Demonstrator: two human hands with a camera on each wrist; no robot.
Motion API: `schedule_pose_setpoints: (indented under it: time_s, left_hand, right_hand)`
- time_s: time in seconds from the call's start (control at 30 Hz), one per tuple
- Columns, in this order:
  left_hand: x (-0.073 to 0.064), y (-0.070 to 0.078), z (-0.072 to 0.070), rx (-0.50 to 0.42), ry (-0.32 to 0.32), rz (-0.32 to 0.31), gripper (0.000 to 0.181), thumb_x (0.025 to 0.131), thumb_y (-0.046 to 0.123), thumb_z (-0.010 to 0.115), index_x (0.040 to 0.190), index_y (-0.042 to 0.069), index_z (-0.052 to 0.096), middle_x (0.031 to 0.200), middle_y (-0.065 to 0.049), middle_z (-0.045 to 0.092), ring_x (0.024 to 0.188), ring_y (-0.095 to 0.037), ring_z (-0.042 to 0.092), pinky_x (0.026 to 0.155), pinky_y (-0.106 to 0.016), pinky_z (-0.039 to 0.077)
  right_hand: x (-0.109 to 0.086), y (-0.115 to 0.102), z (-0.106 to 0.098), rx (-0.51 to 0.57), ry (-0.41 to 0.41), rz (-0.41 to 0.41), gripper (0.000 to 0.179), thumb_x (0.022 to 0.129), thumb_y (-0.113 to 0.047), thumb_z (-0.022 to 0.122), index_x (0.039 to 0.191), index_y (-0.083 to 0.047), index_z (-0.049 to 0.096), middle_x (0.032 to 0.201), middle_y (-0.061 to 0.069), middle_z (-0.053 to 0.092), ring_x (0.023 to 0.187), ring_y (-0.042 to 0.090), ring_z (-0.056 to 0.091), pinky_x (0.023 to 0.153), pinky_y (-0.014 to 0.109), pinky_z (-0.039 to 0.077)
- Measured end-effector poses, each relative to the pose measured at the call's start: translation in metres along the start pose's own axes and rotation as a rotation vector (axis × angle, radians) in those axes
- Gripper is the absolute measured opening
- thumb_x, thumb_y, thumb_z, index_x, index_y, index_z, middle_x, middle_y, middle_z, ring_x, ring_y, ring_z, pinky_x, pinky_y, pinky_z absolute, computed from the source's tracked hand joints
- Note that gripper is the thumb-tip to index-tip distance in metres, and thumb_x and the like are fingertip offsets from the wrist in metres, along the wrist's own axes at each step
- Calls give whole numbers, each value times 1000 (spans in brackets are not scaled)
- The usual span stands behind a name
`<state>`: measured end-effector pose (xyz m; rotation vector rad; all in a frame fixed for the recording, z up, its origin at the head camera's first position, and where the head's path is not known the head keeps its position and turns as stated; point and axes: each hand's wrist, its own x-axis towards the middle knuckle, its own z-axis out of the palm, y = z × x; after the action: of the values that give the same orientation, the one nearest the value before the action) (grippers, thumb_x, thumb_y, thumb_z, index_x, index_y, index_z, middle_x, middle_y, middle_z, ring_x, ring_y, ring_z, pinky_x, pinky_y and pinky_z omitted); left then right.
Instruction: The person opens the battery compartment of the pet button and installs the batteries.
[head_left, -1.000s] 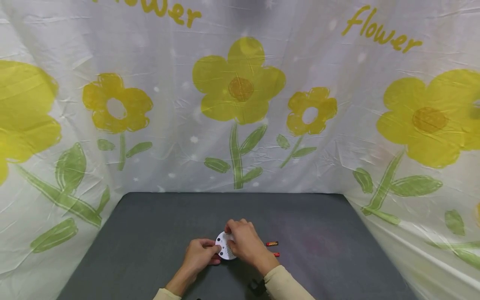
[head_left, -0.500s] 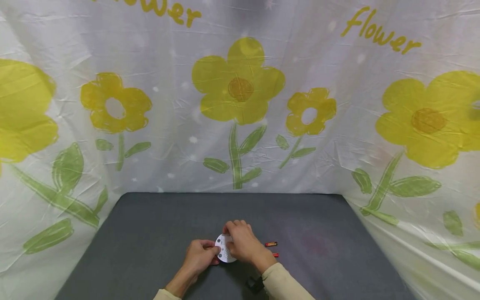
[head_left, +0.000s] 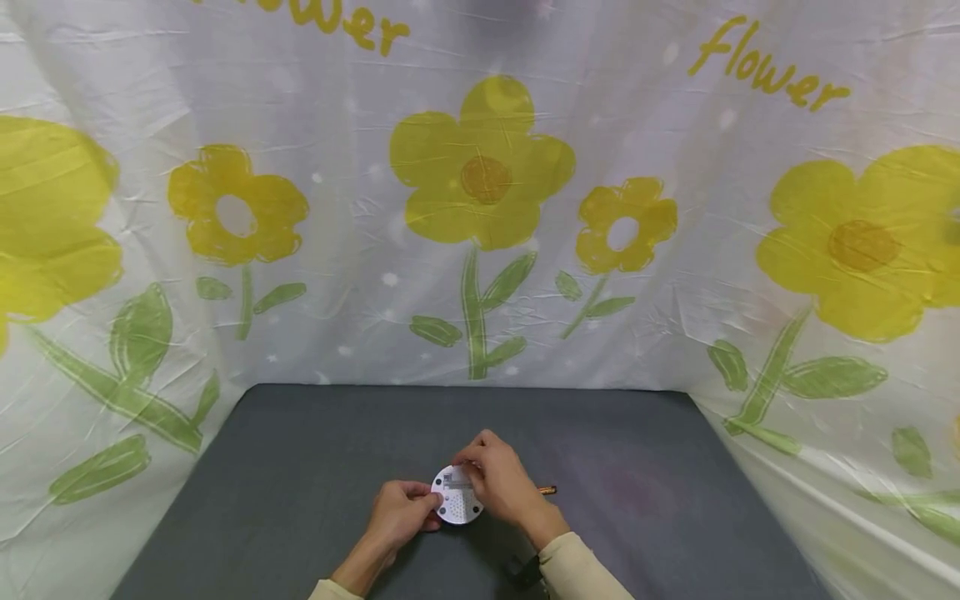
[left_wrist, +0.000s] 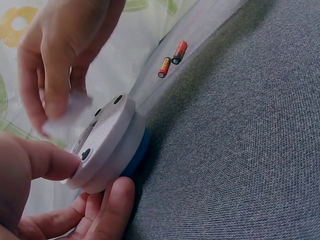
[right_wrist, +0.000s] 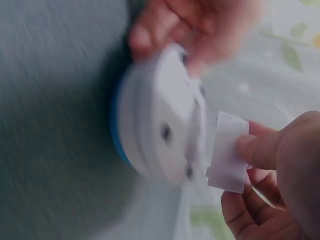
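Note:
A round white device [head_left: 459, 510] with small dark feet, a patch of tiny holes and a blue far side [right_wrist: 119, 125] lies on the dark tabletop. My left hand [head_left: 396, 512] grips its left edge, thumb on the upper face and fingers underneath. An uncovered battery compartment [head_left: 453, 482] shows near its far side. Just off the face, my right hand [head_left: 504, 482] pinches a thin white battery cover [right_wrist: 227, 150] between thumb and fingers. The cover is apart from the device in the right wrist view. It is blurred in the left wrist view.
Two red-and-black batteries [left_wrist: 180, 52] lie on the grey cloth-covered table [head_left: 337, 433] right of the device; the right hand partly hides them in the head view. A flower-printed curtain [head_left: 360, 250] encloses the table's back and sides.
My right hand has lifted slightly up and right, bringing the battery cover off the device and exposing the compartment. My left hand keeps its grip in nearly the same place.

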<state>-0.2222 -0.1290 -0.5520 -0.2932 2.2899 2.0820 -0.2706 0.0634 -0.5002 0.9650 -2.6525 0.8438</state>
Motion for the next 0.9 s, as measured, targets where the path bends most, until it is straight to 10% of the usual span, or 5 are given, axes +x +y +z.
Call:
schedule_pose_setpoints:
  time_s: [0.5, 0.9]
  left_hand:
    - [0, -2, -2, -43, -6, -19, 32, 91, 2, 76, 115, -20, 70, 92, -14, 78, 72, -16, 76, 65, -33, 70]
    - [0, -3, -3, -57, -16, -28, 33, 91, 2, 75, 115, -19, 70, 93, -13, 77, 73, -16, 75, 66, -33, 70]
  right_hand:
    - [-35, 67, -78, -80, 128, 186, 17, 102, -1, 73, 105, -13, 84, 100, 3, 71, 86, 17, 65, 71, 32, 58]
    - [-88, 114, -100, -169, 138, 348, 17, 92, 6, 73, 93, -8, 82, 90, 4, 71, 80, 16, 62, 70, 38, 57]
